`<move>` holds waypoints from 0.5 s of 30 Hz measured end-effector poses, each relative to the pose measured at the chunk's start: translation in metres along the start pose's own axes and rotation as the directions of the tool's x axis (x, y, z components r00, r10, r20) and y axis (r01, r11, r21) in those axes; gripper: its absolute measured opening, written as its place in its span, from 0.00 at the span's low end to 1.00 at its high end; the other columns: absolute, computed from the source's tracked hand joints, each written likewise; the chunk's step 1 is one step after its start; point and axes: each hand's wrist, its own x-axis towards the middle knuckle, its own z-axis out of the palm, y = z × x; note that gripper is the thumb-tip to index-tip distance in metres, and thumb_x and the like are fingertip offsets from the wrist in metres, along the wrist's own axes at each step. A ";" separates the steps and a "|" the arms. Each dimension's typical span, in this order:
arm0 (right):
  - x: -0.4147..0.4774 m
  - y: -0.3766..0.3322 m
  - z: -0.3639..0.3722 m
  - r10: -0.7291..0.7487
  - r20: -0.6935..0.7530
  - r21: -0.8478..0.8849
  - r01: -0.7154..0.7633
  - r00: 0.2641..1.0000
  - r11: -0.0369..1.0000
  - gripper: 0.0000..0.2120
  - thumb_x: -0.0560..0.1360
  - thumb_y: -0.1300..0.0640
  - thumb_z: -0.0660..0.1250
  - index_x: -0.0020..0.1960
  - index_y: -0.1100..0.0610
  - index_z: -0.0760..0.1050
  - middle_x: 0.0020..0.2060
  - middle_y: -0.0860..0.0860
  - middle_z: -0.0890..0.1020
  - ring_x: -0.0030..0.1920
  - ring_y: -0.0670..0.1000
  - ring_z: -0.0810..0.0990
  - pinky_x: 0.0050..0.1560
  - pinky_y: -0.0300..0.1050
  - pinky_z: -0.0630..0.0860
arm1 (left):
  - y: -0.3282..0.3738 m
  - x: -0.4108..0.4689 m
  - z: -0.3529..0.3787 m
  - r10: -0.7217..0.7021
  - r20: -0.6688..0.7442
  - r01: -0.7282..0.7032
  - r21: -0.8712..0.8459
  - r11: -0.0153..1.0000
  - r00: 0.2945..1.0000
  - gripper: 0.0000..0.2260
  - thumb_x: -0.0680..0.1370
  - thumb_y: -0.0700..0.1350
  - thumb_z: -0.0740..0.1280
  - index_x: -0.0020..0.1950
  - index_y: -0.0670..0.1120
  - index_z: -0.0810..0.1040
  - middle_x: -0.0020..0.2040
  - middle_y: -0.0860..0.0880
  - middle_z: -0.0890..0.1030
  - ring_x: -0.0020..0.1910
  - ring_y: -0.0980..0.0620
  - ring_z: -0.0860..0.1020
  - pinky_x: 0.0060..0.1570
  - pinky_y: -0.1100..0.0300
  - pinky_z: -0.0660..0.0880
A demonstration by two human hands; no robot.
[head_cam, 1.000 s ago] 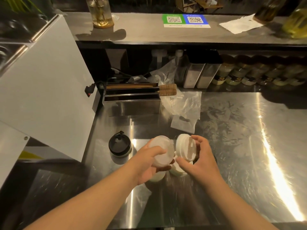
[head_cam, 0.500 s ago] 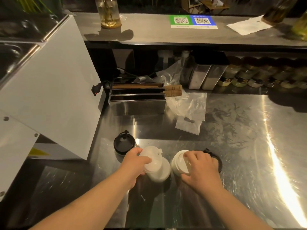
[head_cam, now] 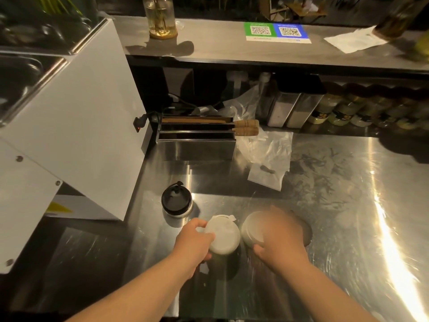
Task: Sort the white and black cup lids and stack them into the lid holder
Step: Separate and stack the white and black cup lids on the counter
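Two stacks of white lids rest on the steel counter near its front edge. My left hand (head_cam: 193, 240) grips the left white stack (head_cam: 224, 234) from its left side. My right hand (head_cam: 281, 235) covers the right white stack (head_cam: 251, 230) from above, fingers curled round it; the hand is blurred. A stack topped by a black lid (head_cam: 177, 200) stands apart, to the back left. Part of another black lid (head_cam: 307, 231) shows under my right hand. A steel slotted holder (head_cam: 197, 148) stands further back with nothing showing in its front slots.
A white machine housing (head_cam: 76, 122) slants in on the left. Two wooden handles (head_cam: 246, 127) stick out of the holder's right end. Crumpled clear plastic bags (head_cam: 269, 163) lie behind the lids. Jars and canisters (head_cam: 325, 110) line the back under a shelf.
Both hands held white lids tilted up off the counter a second ago. They have come down, and the lids now sit flat on the two white stacks with the hands still on them.
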 end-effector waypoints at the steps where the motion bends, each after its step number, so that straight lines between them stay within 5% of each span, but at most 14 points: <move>1: -0.002 -0.003 -0.002 -0.006 -0.016 0.014 0.006 1.000 1.000 0.34 0.69 0.41 0.70 0.73 0.45 0.67 0.80 0.53 0.61 0.73 0.58 0.67 0.70 0.56 0.66 | 0.000 0.000 0.000 0.013 -0.005 -0.013 0.038 0.999 1.000 0.13 0.81 0.39 0.71 0.60 0.54 0.78 0.54 0.49 0.79 0.50 0.44 0.83 0.53 0.45 0.88; 7: -0.015 -0.027 -0.001 -0.195 -0.194 0.077 0.213 0.961 0.974 0.26 0.69 0.36 0.67 0.63 0.47 0.77 0.61 0.46 0.79 0.64 0.55 0.76 0.64 0.57 0.69 | -0.001 -0.006 -0.001 0.115 0.050 -0.117 0.057 0.991 0.992 0.12 0.79 0.41 0.75 0.55 0.55 0.76 0.53 0.43 0.83 0.45 0.45 0.82 0.44 0.53 0.83; 11: -0.019 -0.039 0.006 -0.199 -0.103 0.107 0.209 0.975 0.972 0.30 0.74 0.34 0.64 0.73 0.44 0.69 0.67 0.43 0.76 0.69 0.52 0.71 0.75 0.57 0.60 | -0.001 -0.010 -0.002 0.124 0.052 -0.125 0.016 0.992 0.991 0.12 0.81 0.41 0.75 0.57 0.54 0.75 0.53 0.44 0.83 0.48 0.47 0.84 0.41 0.62 0.81; 15: -0.016 -0.044 0.012 -0.232 -0.129 0.156 0.251 0.964 0.955 0.33 0.74 0.37 0.67 0.76 0.45 0.66 0.70 0.43 0.74 0.70 0.52 0.71 0.74 0.55 0.61 | -0.005 -0.013 -0.002 0.134 0.017 -0.134 0.024 0.991 0.991 0.14 0.80 0.41 0.76 0.56 0.55 0.74 0.49 0.46 0.82 0.47 0.47 0.85 0.48 0.56 0.85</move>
